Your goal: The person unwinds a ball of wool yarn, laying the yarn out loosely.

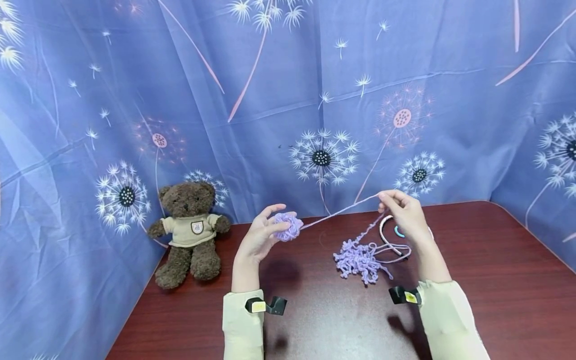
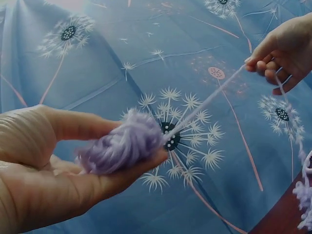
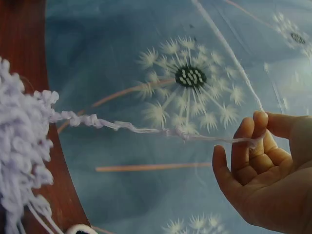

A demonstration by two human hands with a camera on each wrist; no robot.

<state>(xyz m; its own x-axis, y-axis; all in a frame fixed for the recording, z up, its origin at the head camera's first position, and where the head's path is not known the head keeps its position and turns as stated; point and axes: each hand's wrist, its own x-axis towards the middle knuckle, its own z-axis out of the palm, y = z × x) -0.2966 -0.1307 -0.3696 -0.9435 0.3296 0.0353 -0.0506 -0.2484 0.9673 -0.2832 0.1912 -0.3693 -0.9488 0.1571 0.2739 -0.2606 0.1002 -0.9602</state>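
Observation:
My left hand (image 1: 260, 236) holds a small lilac yarn ball (image 1: 288, 226) between thumb and fingers, above the table. From the ball a taut yarn strand (image 1: 339, 212) rises to my right hand (image 1: 405, 212), which pinches it between thumb and forefinger. In the right wrist view, a kinked length of the yarn (image 3: 117, 125) runs from the curled fingers to a loose crinkled heap. That lilac yarn heap (image 1: 360, 260) lies on the table below my right hand. The left wrist view shows the wound strands of the ball up close.
Behind the heap lies a white hoop (image 1: 382, 227), partly hidden by the right arm, with a small light-blue ring piece (image 1: 398, 231) beside it. A brown teddy bear (image 1: 189, 235) sits at the table's left edge. A blue dandelion-print curtain (image 1: 270, 100) hangs behind the dark red table (image 1: 495, 280).

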